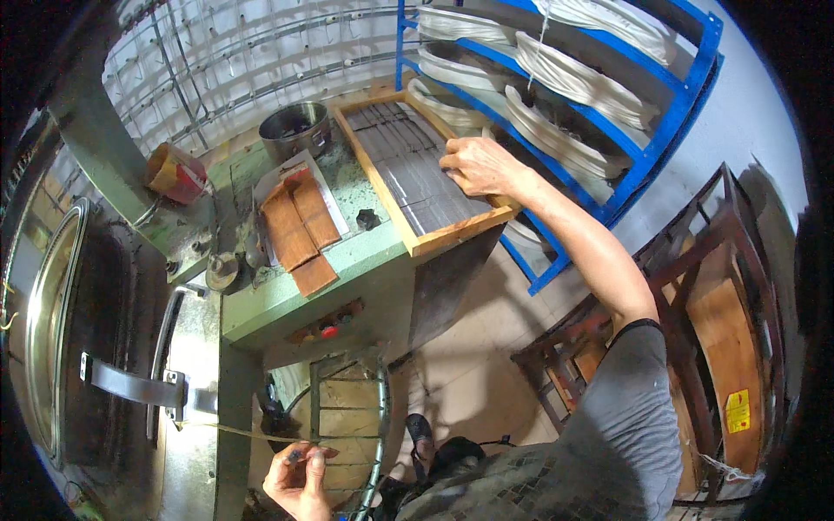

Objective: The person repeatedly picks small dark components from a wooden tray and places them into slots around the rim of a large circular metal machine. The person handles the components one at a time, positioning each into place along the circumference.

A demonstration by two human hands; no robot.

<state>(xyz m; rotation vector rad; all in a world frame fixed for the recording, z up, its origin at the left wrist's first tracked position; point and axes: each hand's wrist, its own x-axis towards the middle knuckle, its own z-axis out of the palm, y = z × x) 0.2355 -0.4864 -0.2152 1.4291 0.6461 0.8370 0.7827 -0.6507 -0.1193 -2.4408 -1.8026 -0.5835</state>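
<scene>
Wooden tray, yellowish-brown and rectangular, holds flat dark-grey strips.

- Green table
- Steel pot, near the table's far edge
- Brown sheets, across its near edge
- Blue rack, white bundles along its shelves

A wooden tray holds dark strips beneath the right hand.
</scene>
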